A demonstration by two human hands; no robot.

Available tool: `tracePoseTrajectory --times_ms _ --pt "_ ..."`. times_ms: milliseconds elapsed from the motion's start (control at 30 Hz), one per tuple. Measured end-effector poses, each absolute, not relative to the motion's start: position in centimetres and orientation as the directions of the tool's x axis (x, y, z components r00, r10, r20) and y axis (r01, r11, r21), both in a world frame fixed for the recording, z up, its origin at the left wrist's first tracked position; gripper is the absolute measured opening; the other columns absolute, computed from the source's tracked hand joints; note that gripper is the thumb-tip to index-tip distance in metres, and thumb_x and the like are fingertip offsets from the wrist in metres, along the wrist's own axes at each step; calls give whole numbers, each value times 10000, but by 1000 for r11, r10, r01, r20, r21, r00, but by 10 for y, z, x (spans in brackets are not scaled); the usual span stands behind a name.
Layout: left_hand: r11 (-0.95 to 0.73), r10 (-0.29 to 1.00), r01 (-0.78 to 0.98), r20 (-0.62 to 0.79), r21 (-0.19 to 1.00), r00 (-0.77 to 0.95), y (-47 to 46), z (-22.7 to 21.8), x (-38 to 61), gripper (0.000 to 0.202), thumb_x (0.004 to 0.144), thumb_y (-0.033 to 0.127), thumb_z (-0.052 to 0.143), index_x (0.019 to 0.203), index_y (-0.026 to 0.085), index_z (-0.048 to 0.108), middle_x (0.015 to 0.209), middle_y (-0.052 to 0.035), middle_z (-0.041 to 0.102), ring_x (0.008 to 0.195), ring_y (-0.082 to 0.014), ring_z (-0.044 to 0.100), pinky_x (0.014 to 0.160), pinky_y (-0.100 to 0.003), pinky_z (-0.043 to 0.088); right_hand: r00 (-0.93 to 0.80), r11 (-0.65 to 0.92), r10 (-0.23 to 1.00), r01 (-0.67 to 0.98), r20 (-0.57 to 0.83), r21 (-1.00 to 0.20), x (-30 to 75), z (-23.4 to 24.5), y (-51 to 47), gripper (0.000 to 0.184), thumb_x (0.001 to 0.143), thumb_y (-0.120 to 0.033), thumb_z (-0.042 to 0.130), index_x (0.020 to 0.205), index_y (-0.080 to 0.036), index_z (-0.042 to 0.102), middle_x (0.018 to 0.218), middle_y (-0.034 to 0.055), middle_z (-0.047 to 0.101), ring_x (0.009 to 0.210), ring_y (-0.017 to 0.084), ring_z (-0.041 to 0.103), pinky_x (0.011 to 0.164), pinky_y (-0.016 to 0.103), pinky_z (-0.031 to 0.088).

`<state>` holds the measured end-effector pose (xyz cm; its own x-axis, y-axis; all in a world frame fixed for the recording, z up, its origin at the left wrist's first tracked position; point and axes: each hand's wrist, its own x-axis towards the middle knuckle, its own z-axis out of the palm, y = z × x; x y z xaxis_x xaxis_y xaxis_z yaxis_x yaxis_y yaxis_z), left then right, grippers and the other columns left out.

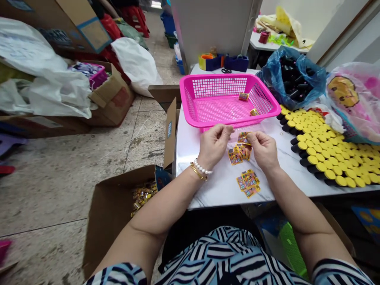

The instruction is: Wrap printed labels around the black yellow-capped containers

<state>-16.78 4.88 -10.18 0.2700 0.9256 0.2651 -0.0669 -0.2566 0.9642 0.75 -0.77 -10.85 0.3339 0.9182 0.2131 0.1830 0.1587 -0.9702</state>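
Observation:
My right hand (263, 149) pinches a small yellow printed card (242, 137) between thumb and fingertips, over the marble-patterned table. My left hand (215, 144) is closed in a pinch just left of it, and whatever sits in its fingertips is too small to make out. Below the hands, a loose pile of similar yellow printed cards (235, 157) lies on the table. Closer to the front edge is a second overlapping pile of the same cards (248, 182). Behind my hands stands a pink plastic basket (194, 121), with two small yellow bundles (244, 96) inside.
Many yellow-capped black tubes (329, 152) cover the table's right side. Behind them are a blue bag (271, 77) of black items and a printed plastic bag (362, 103). Tape dispensers (236, 63) sit at the back. An open carton (109, 209) of small packets stands at lower left.

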Motion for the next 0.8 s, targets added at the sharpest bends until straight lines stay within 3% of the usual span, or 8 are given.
tracePoseTrajectory --times_ms 167,467,667,800 --pt "-271 937 -74 281 960 208 39 -94 -170 493 971 637 611 798 196 747 648 -10 621 601 -109 535 549 -243 391 391 193 881 215 265 -957 9 -112 -9 385 896 -565 760 739 -218 707 683 -22 654 621 124 558 613 285 483" --pt "-234 939 -96 250 968 236 34 -93 -164 378 877 564 767 854 187 787 766 -35 724 660 -117 592 554 -232 439 381 264 856 262 351 -928 3 -105 -14 344 873 -575 776 824 -235 761 750 0 730 667 156 629 640 308 548" --pt "-313 936 -270 344 911 74 35 -94 -162 323 862 505 805 892 187 756 761 -12 700 598 -88 557 544 -222 450 422 293 819 274 389 -916 3 -108 -11 336 852 -551 805 816 -221 755 730 -12 724 654 137 622 632 288 535" --pt "-365 905 -260 406 894 124 35 -97 -159 325 868 494 802 852 171 767 731 -27 705 627 -104 594 573 -227 481 412 304 812 306 414 -902 4 -114 -10 338 868 -541 795 806 -212 744 709 -22 704 635 123 602 617 277 515"
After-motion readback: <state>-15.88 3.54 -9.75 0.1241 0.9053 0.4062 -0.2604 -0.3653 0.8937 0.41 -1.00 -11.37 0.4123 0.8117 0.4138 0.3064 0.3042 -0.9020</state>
